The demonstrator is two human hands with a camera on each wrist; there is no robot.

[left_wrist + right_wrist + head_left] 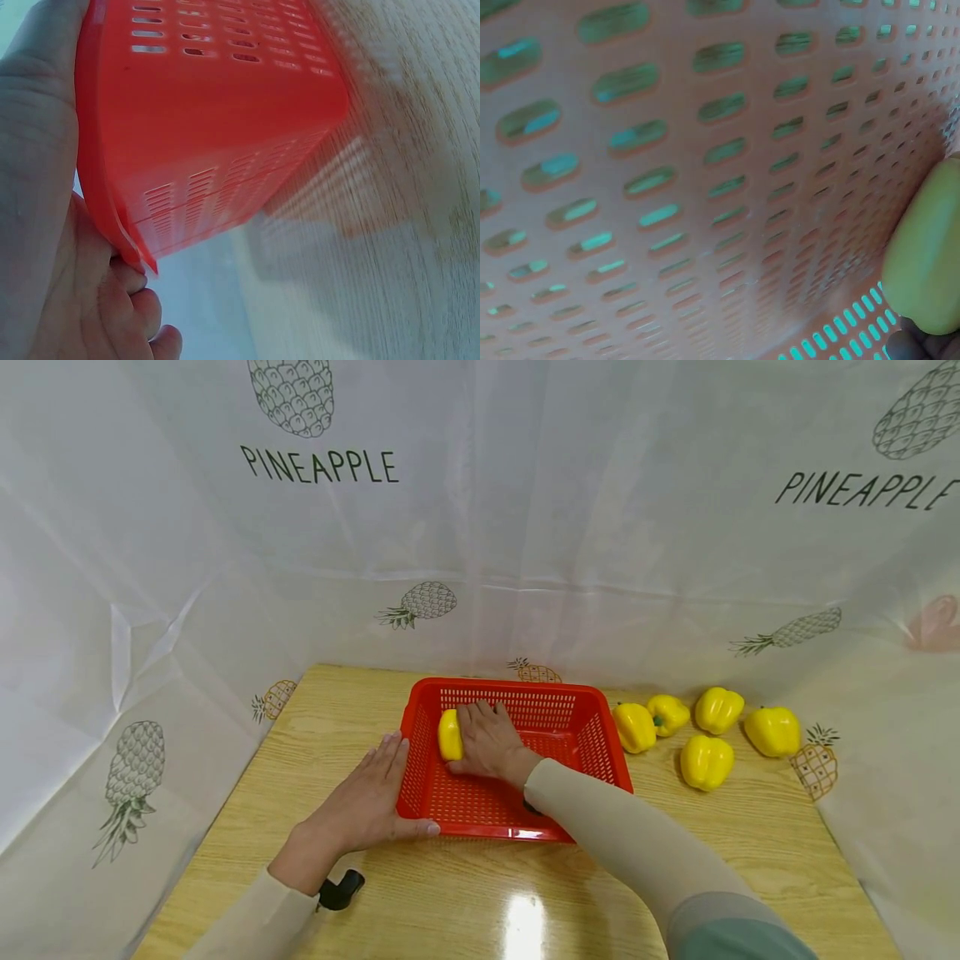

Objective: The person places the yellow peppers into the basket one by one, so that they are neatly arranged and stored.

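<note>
Right hand [489, 742] reaches into the red basket [592, 752] in the head view, its fingers curled over a yellow pepper [449, 735] that sits inside by the basket's left wall. The left hand [367, 797] lies outside the basket with straight, relaxed fingers flat against the left rim and the thumb along the front edge. The basket stands on the wooden table [480, 893]. To its right, five more yellow peppers [705, 762] lie loose on the table, well apart from both hands. A white pineapple-print sheet [570, 527] surrounds the table.

From the left wrist camera, the left hand [45, 225] presses against the rim of the basket [217, 127], whose slotted wall fills the upper left; the table [405, 262] shows beside it.

From the right wrist camera, the perforated wall of the basket [667, 187] fills the frame, and the pepper [930, 262] shows at the right edge, with a fingertip of the right hand [919, 347] just beneath it.
</note>
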